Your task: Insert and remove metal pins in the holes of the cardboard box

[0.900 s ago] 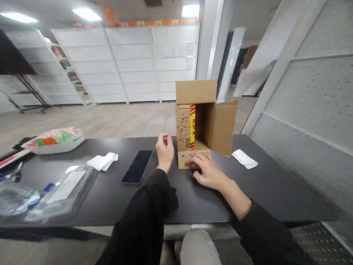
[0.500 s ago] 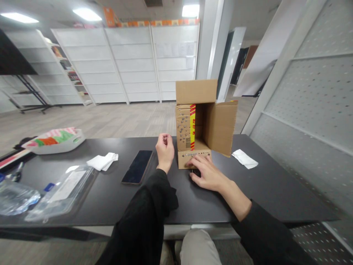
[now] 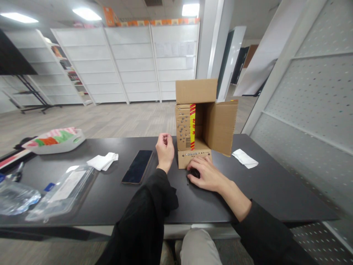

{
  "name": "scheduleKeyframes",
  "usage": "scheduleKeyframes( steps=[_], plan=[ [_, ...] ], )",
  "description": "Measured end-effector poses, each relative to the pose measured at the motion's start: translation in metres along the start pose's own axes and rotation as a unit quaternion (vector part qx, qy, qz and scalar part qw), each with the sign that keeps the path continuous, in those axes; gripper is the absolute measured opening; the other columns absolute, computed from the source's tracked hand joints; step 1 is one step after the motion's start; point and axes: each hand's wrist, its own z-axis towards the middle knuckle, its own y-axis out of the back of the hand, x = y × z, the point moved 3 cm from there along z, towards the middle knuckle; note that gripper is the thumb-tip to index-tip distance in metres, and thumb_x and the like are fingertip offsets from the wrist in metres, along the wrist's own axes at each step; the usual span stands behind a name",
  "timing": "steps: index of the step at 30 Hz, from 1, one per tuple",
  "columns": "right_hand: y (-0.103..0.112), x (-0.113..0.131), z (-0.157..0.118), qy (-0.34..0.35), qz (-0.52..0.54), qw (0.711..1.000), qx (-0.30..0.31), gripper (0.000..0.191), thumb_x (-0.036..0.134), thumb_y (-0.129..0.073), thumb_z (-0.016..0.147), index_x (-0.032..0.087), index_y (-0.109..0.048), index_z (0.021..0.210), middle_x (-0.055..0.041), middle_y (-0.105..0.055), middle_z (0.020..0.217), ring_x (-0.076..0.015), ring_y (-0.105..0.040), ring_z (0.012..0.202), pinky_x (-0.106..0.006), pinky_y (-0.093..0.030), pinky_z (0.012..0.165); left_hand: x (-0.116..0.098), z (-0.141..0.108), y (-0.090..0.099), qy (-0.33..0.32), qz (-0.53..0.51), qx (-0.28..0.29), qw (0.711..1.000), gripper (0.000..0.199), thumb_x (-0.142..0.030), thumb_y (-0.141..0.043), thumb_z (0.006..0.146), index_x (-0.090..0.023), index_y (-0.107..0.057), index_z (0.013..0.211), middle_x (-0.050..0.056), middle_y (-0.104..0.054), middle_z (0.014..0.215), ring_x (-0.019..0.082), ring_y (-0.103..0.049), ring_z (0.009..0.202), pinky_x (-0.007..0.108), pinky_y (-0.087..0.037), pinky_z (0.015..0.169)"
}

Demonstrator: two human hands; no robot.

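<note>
My left hand (image 3: 165, 150) is raised over the table beside the box, fingers curled into a fist; whatever it holds is hidden. My right hand (image 3: 205, 173) rests in front of the cardboard box (image 3: 182, 127), thumb and fingers curved toward each other. At its thumb tip is a small dark screw (image 3: 188, 181), too small to make out fully. The box stands open toward me, with its lower flap (image 3: 183, 162) lying forward on the table. A row of holes and grey metal heads runs along that flap, partly behind my right hand. More grey heads dot the left flap.
A phone (image 3: 137, 167) lies left of my left hand. Farther left are folded tissues (image 3: 102, 162), a clear plastic case (image 3: 64, 191), a water bottle (image 3: 18, 198) and a white basket (image 3: 59, 147). Another tissue (image 3: 245, 159) lies right of the box. A perforated panel (image 3: 317, 110) borders the right side.
My right hand's fingertips have drawn slightly down and left, away from the row on the lower flap. The screw now points down below the thumb. My left hand has stayed still.
</note>
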Motion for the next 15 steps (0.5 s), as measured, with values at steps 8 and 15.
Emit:
scheduleKeyframes(
  steps=[8, 15],
  plan=[
    [0.0013, 0.0035, 0.0002, 0.031, 0.014, 0.999, 0.009, 0.005, 0.024, -0.064, 0.083, 0.019, -0.063, 0.083, -0.0028, -0.068, 0.085, -0.0197, -0.06, 0.089, -0.036, -0.031, 0.085, 0.0016, 0.0007, -0.0003, 0.002, -0.003, -0.001, 1.0, 0.011, -0.028, -0.053, 0.089, -0.019, -0.056, 0.084, -0.001, -0.057, 0.07, 0.012, -0.053, 0.065, 0.024, -0.042, 0.066],
    [0.0008, 0.005, 0.0001, 0.033, 0.024, 0.999, 0.025, 0.013, 0.03, -0.07, 0.08, 0.019, -0.066, 0.086, -0.0034, -0.069, 0.088, -0.0205, -0.062, 0.09, -0.036, -0.033, 0.086, 0.0006, 0.0003, 0.0, 0.004, -0.001, 0.003, 1.0, 0.011, -0.028, -0.052, 0.089, -0.019, -0.055, 0.084, -0.001, -0.057, 0.071, 0.012, -0.054, 0.066, 0.024, -0.041, 0.064]
  ],
)
